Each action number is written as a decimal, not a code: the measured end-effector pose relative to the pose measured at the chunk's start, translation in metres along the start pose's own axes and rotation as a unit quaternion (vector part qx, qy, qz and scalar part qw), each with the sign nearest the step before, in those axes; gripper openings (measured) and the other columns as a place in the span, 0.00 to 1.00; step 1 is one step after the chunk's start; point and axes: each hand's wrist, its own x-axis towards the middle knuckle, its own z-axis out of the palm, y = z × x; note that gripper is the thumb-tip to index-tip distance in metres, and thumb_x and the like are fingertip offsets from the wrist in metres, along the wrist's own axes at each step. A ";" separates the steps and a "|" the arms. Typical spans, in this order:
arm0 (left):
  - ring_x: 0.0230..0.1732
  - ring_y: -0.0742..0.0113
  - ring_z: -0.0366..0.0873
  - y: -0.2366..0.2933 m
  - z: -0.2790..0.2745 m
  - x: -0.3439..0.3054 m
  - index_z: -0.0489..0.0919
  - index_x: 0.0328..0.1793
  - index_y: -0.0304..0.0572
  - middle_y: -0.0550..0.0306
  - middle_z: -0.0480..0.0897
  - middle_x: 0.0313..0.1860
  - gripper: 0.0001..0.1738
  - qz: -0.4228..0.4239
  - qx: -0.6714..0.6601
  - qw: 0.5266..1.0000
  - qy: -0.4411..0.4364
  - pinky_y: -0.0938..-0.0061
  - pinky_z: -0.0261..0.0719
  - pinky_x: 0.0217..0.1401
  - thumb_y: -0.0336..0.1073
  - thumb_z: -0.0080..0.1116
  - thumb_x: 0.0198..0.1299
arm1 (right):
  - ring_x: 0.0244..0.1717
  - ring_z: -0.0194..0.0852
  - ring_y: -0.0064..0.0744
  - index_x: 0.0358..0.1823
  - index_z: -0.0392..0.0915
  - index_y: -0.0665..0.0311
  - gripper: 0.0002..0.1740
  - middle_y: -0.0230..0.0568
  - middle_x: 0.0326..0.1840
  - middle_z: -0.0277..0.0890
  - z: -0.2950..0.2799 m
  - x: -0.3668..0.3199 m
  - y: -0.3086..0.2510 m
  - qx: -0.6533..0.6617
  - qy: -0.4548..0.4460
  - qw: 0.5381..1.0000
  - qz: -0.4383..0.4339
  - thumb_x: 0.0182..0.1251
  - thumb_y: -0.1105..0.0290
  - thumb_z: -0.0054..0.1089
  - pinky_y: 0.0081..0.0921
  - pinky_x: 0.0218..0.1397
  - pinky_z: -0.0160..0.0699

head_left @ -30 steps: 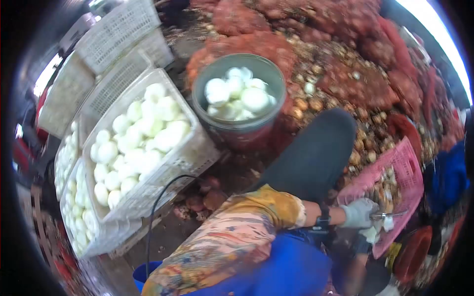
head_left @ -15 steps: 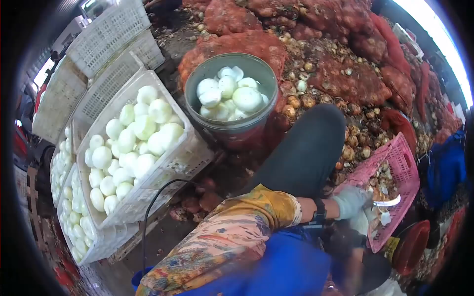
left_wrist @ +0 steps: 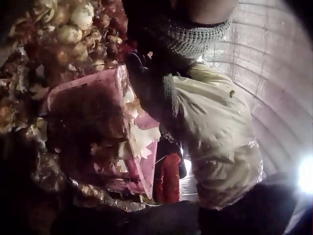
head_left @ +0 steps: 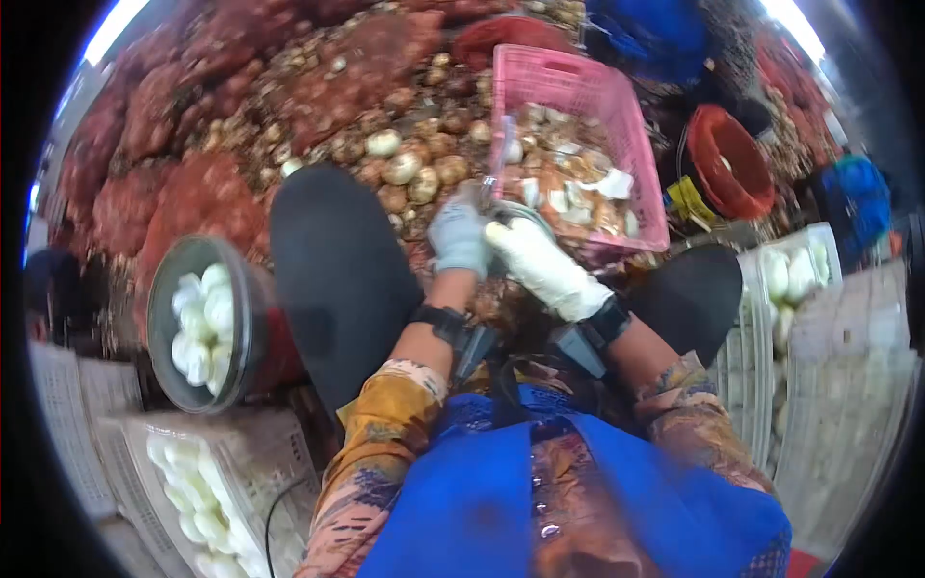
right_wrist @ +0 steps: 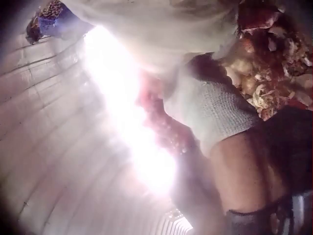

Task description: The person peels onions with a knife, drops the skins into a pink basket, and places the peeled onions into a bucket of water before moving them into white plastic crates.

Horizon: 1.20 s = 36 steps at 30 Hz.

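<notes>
My left hand, in a grey knit glove, grips a metal tool whose pale blade points up beside the pink basket. My right hand, in a whitish plastic-like glove, lies against it with its fingers pointing inward; what they hold is hidden. The pink basket holds onion skins and scraps. Unpeeled onions lie behind the hands. The left wrist view shows the right hand beside the basket; the right wrist view shows the left glove below the right one.
A bucket of peeled onions stands at the left, above a white crate. More crates stand at the right. Red mesh sacks lie behind; a red container stands beyond the basket.
The head view has swung right, so bucket, basket and left hand appear farther left. My right hand now shows clearly beside the left one, which still grips the metal tool.
</notes>
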 end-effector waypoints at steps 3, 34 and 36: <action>0.46 0.48 0.83 -0.021 0.029 0.018 0.77 0.55 0.50 0.48 0.84 0.47 0.25 0.011 0.051 0.998 0.037 0.57 0.80 0.50 0.49 0.60 0.52 | 0.53 0.65 0.31 0.60 0.64 0.72 0.29 0.45 0.53 0.68 -0.002 -0.010 -0.003 -0.096 -0.019 0.995 0.020 0.70 0.54 0.56 0.33 0.58 0.67; 0.25 0.70 0.76 0.077 -0.074 -0.027 0.76 0.54 0.34 0.57 0.78 0.33 0.22 0.009 -0.588 0.763 -0.269 0.80 0.72 0.23 0.23 0.64 0.51 | 0.31 0.83 0.32 0.55 0.74 0.70 0.24 0.47 0.34 0.82 -0.056 -0.055 -0.069 -0.181 -0.007 0.983 -0.014 0.62 0.61 0.59 0.29 0.34 0.80; 0.24 0.73 0.74 0.079 -0.077 -0.024 0.79 0.51 0.35 0.60 0.78 0.31 0.18 0.029 -0.512 0.834 -0.204 0.82 0.69 0.22 0.27 0.66 0.52 | 0.23 0.75 0.22 0.50 0.78 0.68 0.18 0.35 0.30 0.81 -0.072 -0.060 -0.079 -0.170 0.074 0.981 0.051 0.63 0.65 0.58 0.24 0.27 0.74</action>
